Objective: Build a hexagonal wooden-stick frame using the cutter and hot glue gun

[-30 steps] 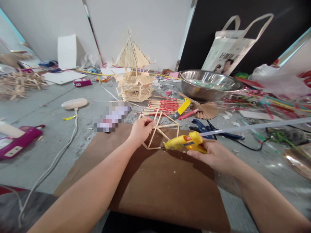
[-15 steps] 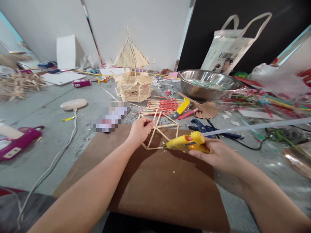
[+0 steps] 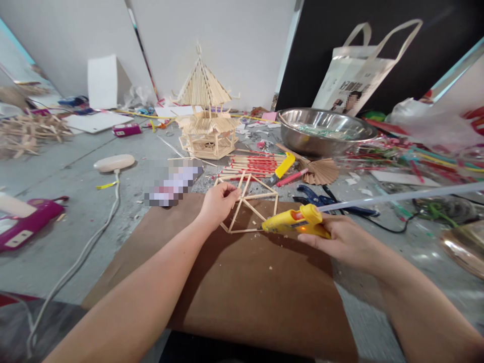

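right hand grips the yellow glue gun, nozzle pointing left at the stick frame's near corner; left hand pinches the frame's far-left edge.

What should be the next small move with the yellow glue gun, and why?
Probably to hold the nozzle at the near corner joint of the stick frame and squeeze out a little glue. The right hand holds the glue gun with its tip at that corner, a glue stick is loaded, and the left hand steadies the frame on the brown board.
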Action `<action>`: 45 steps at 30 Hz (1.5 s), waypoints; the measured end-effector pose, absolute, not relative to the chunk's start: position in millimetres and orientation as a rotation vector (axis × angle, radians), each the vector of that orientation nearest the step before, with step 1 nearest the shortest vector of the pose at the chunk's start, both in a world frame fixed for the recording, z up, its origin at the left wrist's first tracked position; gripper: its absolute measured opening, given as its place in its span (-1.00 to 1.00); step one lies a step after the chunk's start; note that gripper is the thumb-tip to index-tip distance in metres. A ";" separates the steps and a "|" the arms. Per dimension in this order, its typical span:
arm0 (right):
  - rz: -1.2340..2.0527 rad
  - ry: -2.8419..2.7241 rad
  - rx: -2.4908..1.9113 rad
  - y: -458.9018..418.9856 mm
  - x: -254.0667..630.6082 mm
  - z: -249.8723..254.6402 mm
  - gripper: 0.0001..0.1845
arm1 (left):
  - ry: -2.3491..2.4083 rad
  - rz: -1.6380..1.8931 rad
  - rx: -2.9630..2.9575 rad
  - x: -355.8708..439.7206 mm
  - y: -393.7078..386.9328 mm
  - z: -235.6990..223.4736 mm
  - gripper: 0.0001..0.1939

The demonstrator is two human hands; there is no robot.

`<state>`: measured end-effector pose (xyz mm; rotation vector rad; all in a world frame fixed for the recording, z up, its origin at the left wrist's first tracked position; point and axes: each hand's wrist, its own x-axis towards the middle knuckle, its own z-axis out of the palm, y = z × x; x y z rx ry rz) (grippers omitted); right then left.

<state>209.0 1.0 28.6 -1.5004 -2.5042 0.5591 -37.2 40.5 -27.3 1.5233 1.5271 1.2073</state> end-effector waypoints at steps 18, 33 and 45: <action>0.557 -2.464 -1.487 3.6 213.9 28.7 -0.72 | 1.524 1.209 1.535 -37.2 40.5 -27.2 -0.77; 0.508 -2.547 -1.541 4.6 217.0 32.6 -0.67 | 1.520 1.204 1.539 -36.9 40.4 -27.1 -0.78; 0.487 -2.565 -1.546 4.7 222.5 35.5 -0.64 | 1.530 1.198 1.528 -36.9 40.4 -27.4 -0.77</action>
